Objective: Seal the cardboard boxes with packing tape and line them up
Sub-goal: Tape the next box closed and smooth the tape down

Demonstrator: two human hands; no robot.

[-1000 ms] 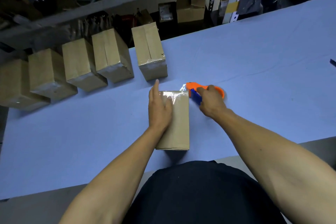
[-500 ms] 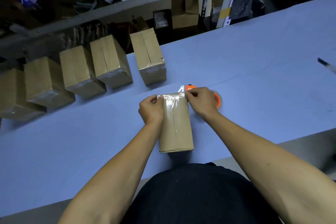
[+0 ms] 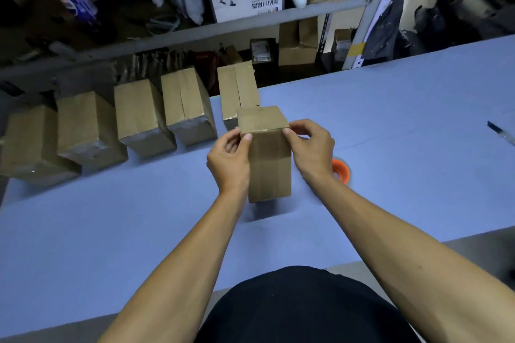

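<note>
A small cardboard box (image 3: 269, 164) is held upright above the blue table (image 3: 139, 231), its shadow under it. My left hand (image 3: 229, 160) grips its left side, thumb on the front near the top edge. My right hand (image 3: 312, 147) grips the right side the same way. The orange tape dispenser (image 3: 341, 171) lies on the table just right of my right wrist, partly hidden by it. Several sealed boxes (image 3: 186, 108) stand in a row along the far left edge of the table; the nearest one (image 3: 237, 89) is right behind the held box.
Metal shelving (image 3: 250, 28) crowded with cartons and bags runs behind the table. A dark pen-like object (image 3: 500, 131) lies at the table's right edge. The table's near edge is by my torso.
The box lay flat on the table with both hands at its taped far end; now both hands have tipped it upright and lifted it. The dispenser stays on the table.
</note>
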